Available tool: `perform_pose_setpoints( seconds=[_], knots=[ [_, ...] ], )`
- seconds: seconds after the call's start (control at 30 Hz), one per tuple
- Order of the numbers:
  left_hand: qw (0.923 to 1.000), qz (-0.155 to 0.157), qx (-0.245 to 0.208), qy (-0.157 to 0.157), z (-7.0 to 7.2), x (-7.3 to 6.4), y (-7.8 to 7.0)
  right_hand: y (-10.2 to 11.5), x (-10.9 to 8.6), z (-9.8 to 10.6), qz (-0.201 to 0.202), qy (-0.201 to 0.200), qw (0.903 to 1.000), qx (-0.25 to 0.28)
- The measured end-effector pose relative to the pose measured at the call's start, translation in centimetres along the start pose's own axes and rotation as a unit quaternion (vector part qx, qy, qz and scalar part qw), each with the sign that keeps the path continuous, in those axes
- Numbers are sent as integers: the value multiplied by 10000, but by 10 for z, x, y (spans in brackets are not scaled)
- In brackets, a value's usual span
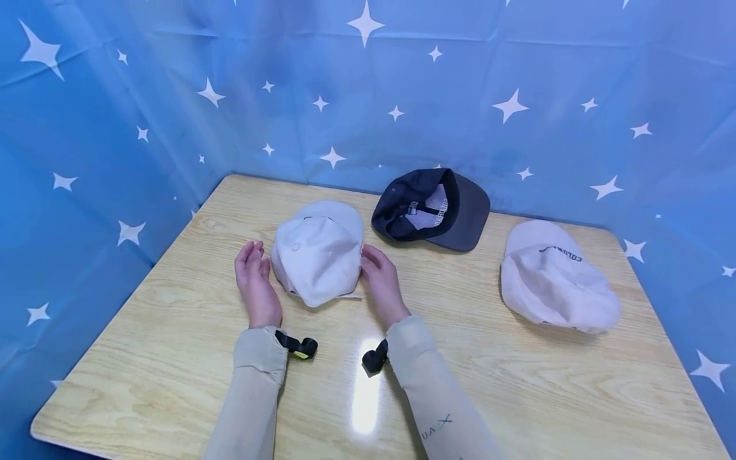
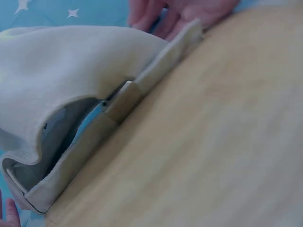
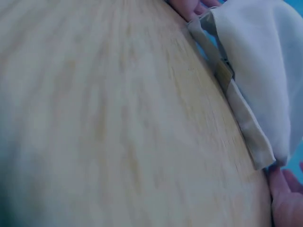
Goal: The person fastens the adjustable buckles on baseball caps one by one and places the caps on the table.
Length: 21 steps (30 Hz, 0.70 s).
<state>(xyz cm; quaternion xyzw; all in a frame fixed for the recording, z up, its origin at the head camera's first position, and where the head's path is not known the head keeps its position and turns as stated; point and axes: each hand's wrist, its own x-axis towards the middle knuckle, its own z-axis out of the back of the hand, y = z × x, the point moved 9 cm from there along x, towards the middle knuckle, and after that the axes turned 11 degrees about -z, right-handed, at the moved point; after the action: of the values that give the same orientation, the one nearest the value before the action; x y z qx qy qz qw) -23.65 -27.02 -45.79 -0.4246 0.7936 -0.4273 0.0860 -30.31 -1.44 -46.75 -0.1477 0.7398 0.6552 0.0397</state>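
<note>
A white cap point(image 1: 317, 255) lies crown up on the wooden table between my hands, its brim toward the far side. Its back strap point(image 2: 163, 59) with a small tan tab point(image 2: 124, 101) shows in the left wrist view. My left hand point(image 1: 255, 284) is at the cap's left side, fingers loosely bent, with a small gap to the fabric. On the opposite side my right hand point(image 1: 382, 281) has relaxed fingers touching the cap's lower edge. In the right wrist view the right hand point(image 3: 286, 201) meets the cap near one end of the strap.
A dark navy cap point(image 1: 468, 214) lies with its inside showing at the table's back edge. Another pale cap point(image 1: 554, 281) with dark lettering sits at the right. Blue star-patterned cloth point(image 1: 287, 121) hangs behind and beside the wooden table point(image 1: 155, 358).
</note>
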Motion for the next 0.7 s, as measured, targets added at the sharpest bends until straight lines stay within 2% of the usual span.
perform_pose_setpoints(
  seconds=[0.1,0.2,0.3,0.37,0.47,0.57,0.7],
  knots=[
    [9991,-100,364,-216,5,-4,-4,2,-4,6,224,-47,9997,-4],
    [9970,-89,598,-489,12,-10,-9,2,-7,12,275,-14,9996,109],
    [9964,29,523,-672,17,-18,-13,1,-9,19,219,258,9968,721],
    [9969,176,368,-667,17,-25,-14,1,-11,24,194,525,9892,1353],
    [9984,239,236,-458,14,-36,-18,2,-13,36,180,939,9707,2204],
    [9998,85,178,-31,6,-45,-23,1,-17,49,140,1192,9553,2704],
    [9981,-171,93,593,-6,-56,-30,-2,-27,59,50,1359,9485,2860]
  ],
)
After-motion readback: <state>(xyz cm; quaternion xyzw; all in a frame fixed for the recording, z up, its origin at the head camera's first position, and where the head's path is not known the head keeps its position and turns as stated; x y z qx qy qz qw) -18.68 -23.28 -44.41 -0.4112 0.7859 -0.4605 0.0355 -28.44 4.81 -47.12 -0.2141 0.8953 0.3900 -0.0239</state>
